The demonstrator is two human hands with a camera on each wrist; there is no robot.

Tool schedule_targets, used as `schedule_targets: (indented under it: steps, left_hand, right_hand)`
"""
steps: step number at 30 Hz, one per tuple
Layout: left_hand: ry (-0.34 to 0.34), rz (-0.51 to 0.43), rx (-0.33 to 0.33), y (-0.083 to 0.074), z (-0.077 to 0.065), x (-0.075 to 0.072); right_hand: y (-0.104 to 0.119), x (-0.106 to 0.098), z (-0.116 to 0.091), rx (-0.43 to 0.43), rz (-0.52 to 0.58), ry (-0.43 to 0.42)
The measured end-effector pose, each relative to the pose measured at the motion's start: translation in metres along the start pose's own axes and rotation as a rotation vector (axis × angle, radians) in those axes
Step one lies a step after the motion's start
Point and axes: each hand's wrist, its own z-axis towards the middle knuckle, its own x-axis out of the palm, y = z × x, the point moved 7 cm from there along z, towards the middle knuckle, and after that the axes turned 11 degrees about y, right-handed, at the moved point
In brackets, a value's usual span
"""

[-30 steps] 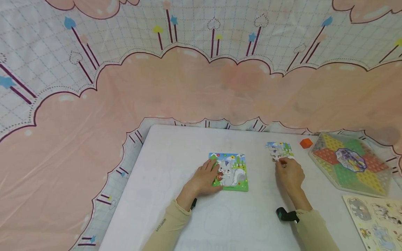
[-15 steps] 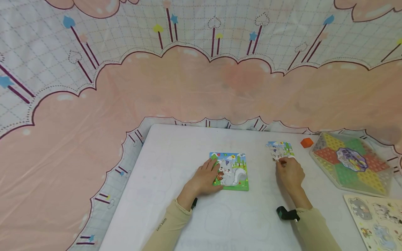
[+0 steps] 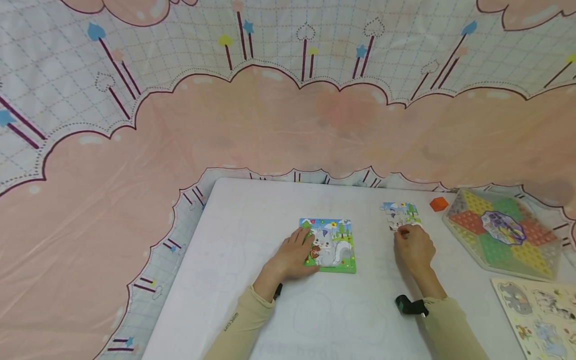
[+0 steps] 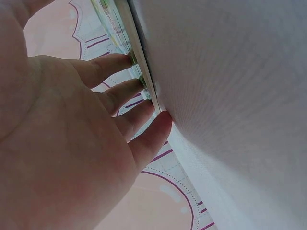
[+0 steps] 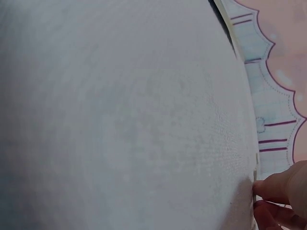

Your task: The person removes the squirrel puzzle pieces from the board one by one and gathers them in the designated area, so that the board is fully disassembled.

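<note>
In the head view a square squirrel puzzle board (image 3: 333, 250) lies on the white table. My left hand (image 3: 293, 254) rests on its left side with the fingers stretched out. From the left wrist camera, the fingertips of my left hand (image 4: 81, 124) touch the edge of the board (image 4: 134, 52). Farther right lies a smaller, partly joined squirrel puzzle (image 3: 402, 212) with an uneven outline. My right hand (image 3: 416, 250) is at its lower edge, thumb and curled index finger pinching a puzzle piece mostly hidden by the fingers. The right wrist view shows these fingers (image 5: 271, 187) low at the tabletop.
An orange block (image 3: 438, 204) lies near the table's back edge. Beside it is a clear hexagonal box (image 3: 504, 235) with red, green and yellow parts. A wooden animal puzzle board (image 3: 535, 315) sits at the right front. Patterned cloth (image 3: 270, 125) hangs behind the table.
</note>
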Motion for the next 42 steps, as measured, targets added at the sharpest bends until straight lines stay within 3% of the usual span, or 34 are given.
schedule_targets:
  steps: [24, 42]
  left_hand:
    - [-0.007, 0.012, 0.002, -0.0006, 0.0001, -0.0013]
    - [0.0, -0.002, 0.001, -0.0001, 0.0004, -0.0005]
  right_hand:
    - [-0.0012, 0.0027, 0.0022, 0.003, 0.011, 0.054]
    - [0.0007, -0.0007, 0.0015, -0.043, 0.031, 0.057]
